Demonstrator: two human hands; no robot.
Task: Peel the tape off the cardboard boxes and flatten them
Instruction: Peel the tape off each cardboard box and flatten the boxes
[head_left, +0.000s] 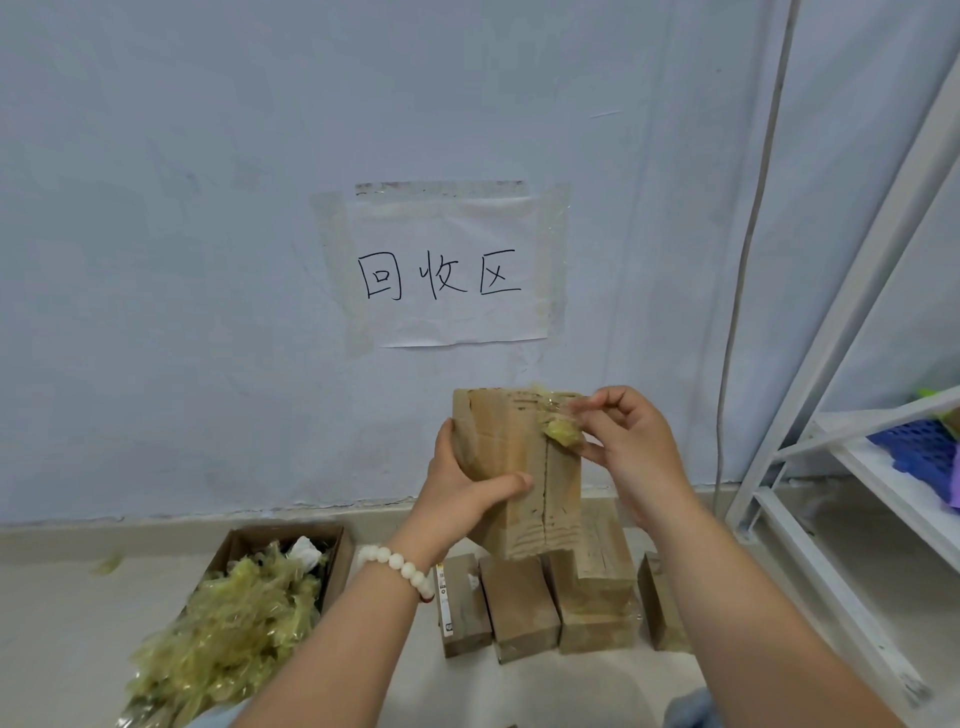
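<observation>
I hold a small brown cardboard box (511, 457) upright in front of the wall. My left hand (465, 493) grips its lower left side, thumb across the front face. My right hand (623, 441) pinches a crumpled wad of yellowish clear tape (563, 431) at the box's upper right corner; a strip of tape still runs along the top edge. Below, on the floor, several more taped cardboard boxes (524, 605) stand in a row against the wall.
An open cardboard box (337, 551) at lower left overflows with peeled yellowish tape (234, 618). A white metal shelf rack (841, 467) stands at the right, holding a blue plastic basket (919, 452). A paper sign (447, 270) is taped to the wall.
</observation>
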